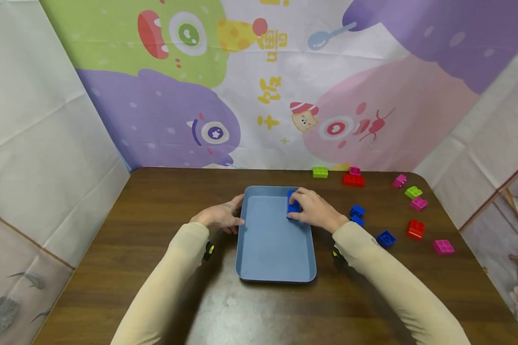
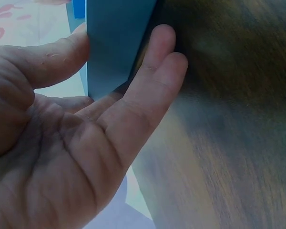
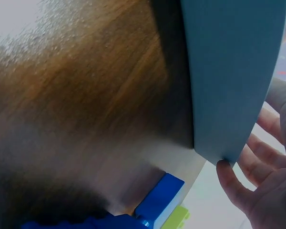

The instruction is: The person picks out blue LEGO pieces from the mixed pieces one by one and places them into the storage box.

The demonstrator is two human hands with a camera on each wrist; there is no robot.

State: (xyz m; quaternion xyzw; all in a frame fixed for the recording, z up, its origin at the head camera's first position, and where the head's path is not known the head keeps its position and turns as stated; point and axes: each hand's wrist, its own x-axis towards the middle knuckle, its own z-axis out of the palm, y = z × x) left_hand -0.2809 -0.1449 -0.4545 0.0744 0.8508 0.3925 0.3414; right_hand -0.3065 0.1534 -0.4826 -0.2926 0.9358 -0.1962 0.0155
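A shallow blue-grey tray (image 1: 276, 239) lies in the middle of the table. Inside its far right corner is a long blue toy building block (image 1: 291, 205), which my right hand (image 1: 314, 208) holds between thumb and fingers from above. In the right wrist view the fingers (image 3: 264, 157) reach over the tray's rim, and one fingertip touches its outer wall; the block itself is hidden there. My left hand (image 1: 220, 215) rests against the tray's left side. The left wrist view shows its thumb (image 2: 62, 59) touching the wall, with the other fingers extended alongside.
To the right lie blue blocks (image 1: 357, 211), another blue block (image 1: 386, 238), a red block (image 1: 415, 229) and pink blocks (image 1: 443, 247). Along the back edge are a green block (image 1: 320, 172) and a red block (image 1: 353, 180). A patterned cloth (image 1: 259, 143) hangs behind the table.
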